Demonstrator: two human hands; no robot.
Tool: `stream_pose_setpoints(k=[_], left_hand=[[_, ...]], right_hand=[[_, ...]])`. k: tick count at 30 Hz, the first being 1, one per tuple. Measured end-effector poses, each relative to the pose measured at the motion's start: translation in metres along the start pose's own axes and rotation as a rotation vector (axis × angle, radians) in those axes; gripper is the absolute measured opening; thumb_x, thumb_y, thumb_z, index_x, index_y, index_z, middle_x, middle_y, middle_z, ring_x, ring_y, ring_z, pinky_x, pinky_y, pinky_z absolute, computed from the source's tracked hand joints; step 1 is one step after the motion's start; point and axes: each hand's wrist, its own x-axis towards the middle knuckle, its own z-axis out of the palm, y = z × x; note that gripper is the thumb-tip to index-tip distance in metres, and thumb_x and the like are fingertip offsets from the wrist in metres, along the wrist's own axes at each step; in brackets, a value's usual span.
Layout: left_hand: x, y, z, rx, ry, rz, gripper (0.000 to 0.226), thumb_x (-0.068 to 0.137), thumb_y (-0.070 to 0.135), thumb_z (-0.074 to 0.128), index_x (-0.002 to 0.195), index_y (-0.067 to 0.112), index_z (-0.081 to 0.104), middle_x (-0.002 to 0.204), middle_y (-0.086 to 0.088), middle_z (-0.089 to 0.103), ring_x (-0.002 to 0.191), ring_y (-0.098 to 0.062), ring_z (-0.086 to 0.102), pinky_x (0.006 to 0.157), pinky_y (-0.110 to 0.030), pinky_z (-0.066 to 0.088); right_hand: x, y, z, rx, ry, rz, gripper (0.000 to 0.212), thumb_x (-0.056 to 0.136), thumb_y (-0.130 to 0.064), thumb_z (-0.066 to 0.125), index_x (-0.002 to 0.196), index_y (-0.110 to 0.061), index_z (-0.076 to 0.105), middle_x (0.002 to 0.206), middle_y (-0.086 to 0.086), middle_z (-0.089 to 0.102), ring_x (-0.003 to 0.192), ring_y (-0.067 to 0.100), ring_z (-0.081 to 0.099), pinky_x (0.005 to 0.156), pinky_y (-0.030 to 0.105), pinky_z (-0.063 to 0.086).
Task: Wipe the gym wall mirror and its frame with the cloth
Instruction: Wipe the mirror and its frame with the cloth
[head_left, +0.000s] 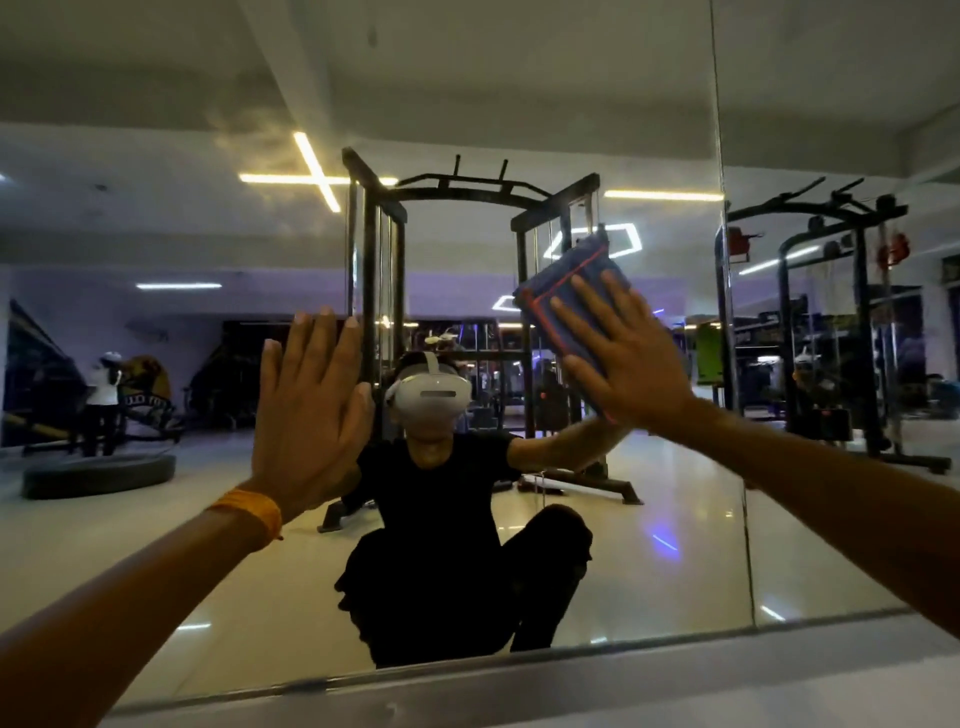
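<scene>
Right hand (631, 353) pressed cloth (563, 291) flat-fingered on mirror (675, 519), left hand (311, 400) splayed bracing — overlapping strokes, even pressure needed.

Lower cloth (563, 283) hidden under right hand (631, 364). The mirror (649, 545) runs off top and left edges. Far-left reflected figure (101, 400) blurred.

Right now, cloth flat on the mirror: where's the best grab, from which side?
Pinch the upper corner of the cloth, coming from above. That end shows clear of the right hand, whose straight fingers press the rest flat on the mirror; probably peel it off the glass first.
</scene>
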Motion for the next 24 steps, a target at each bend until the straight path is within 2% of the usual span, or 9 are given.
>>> stream_pose_setpoints(k=[3, 5, 9, 11, 13, 15, 19, 21, 24], left_hand=[[-0.011, 0.012, 0.007, 0.018, 0.016, -0.032, 0.070, 0.103, 0.045, 0.024, 0.166, 0.017, 0.010, 0.174, -0.005, -0.005, 0.161, -0.024, -0.008, 0.129, -0.051, -0.006], [-0.021, 0.026, 0.015, 0.028, 0.031, -0.060, 0.071, 0.104, 0.044, 0.026, 0.166, 0.016, 0.010, 0.174, -0.006, -0.005, 0.161, -0.025, -0.007, 0.129, -0.046, -0.011], [-0.047, 0.048, 0.033, 0.033, 0.022, -0.084, 0.069, 0.105, 0.040, 0.029, 0.166, 0.015, 0.008, 0.174, -0.006, -0.005, 0.161, -0.026, -0.007, 0.129, -0.049, -0.007], [-0.059, 0.050, 0.036, 0.049, 0.026, -0.084, 0.068, 0.105, 0.037, 0.030, 0.166, 0.015, 0.010, 0.174, -0.006, -0.004, 0.161, -0.028, -0.005, 0.129, -0.056, -0.001], [-0.067, 0.053, 0.037, 0.057, 0.032, -0.079, 0.068, 0.105, 0.038, 0.028, 0.166, 0.013, 0.010, 0.174, -0.008, -0.003, 0.161, -0.030, -0.003, 0.128, -0.058, 0.001], [-0.075, 0.058, 0.037, 0.057, 0.024, -0.085, 0.068, 0.105, 0.038, 0.028, 0.166, 0.012, 0.011, 0.174, -0.009, -0.003, 0.161, -0.031, -0.003, 0.128, -0.058, 0.001], [-0.092, 0.080, 0.046, 0.098, 0.029, -0.121, 0.068, 0.106, 0.037, 0.028, 0.165, 0.010, 0.010, 0.174, -0.010, -0.002, 0.161, -0.031, -0.003, 0.129, -0.056, 0.000], [-0.101, 0.092, 0.052, 0.103, 0.027, -0.124, 0.068, 0.106, 0.037, 0.028, 0.165, 0.009, 0.010, 0.174, -0.012, -0.001, 0.161, -0.032, -0.003, 0.129, -0.054, -0.002], [-0.107, 0.108, 0.062, 0.123, 0.005, -0.089, 0.069, 0.106, 0.038, 0.030, 0.164, 0.006, 0.012, 0.173, -0.014, 0.001, 0.160, -0.033, 0.000, 0.129, -0.054, -0.003]], right_hand=[[-0.003, 0.008, -0.001, 0.089, 0.121, 0.409, 0.067, 0.107, -0.061, 0.015, 0.165, -0.027, 0.016, 0.173, 0.008, 0.009, 0.160, 0.033, 0.001, 0.127, 0.060, 0.005], [-0.018, -0.036, 0.008, 0.118, 0.132, 0.464, 0.066, 0.108, -0.056, 0.023, 0.166, -0.026, 0.015, 0.173, 0.008, 0.004, 0.160, 0.033, -0.001, 0.128, 0.058, 0.003], [-0.102, -0.107, 0.030, 0.099, -0.021, -0.273, 0.063, 0.107, -0.052, 0.036, 0.164, -0.025, 0.026, 0.172, 0.008, 0.015, 0.160, 0.033, 0.006, 0.128, 0.058, 0.007], [-0.140, -0.090, 0.034, 0.045, -0.077, -0.421, 0.063, 0.108, -0.054, 0.033, 0.163, -0.026, 0.027, 0.172, 0.007, 0.016, 0.160, 0.031, 0.008, 0.129, 0.053, 0.003], [-0.154, -0.051, 0.031, 0.068, -0.049, -0.303, 0.063, 0.108, -0.054, 0.030, 0.163, -0.025, 0.029, 0.172, 0.006, 0.018, 0.160, 0.031, 0.010, 0.128, 0.056, 0.009], [-0.155, -0.009, 0.024, 0.114, -0.001, 0.010, 0.063, 0.107, -0.053, 0.029, 0.162, -0.022, 0.031, 0.171, 0.008, 0.019, 0.159, 0.032, 0.010, 0.124, 0.063, 0.017], [-0.156, 0.000, 0.017, 0.176, 0.072, 0.490, 0.066, 0.107, -0.053, 0.032, 0.164, -0.020, 0.026, 0.173, 0.009, 0.012, 0.160, 0.032, 0.003, 0.128, 0.057, 0.007], [-0.183, -0.041, 0.026, 0.182, 0.037, 0.345, 0.066, 0.107, -0.055, 0.030, 0.163, -0.020, 0.027, 0.173, 0.009, 0.011, 0.160, 0.034, 0.004, 0.128, 0.055, 0.003], [-0.243, -0.077, 0.036, 0.188, -0.091, -0.111, 0.063, 0.108, -0.055, 0.032, 0.161, -0.023, 0.033, 0.171, 0.008, 0.021, 0.159, 0.033, 0.014, 0.127, 0.055, 0.010]])
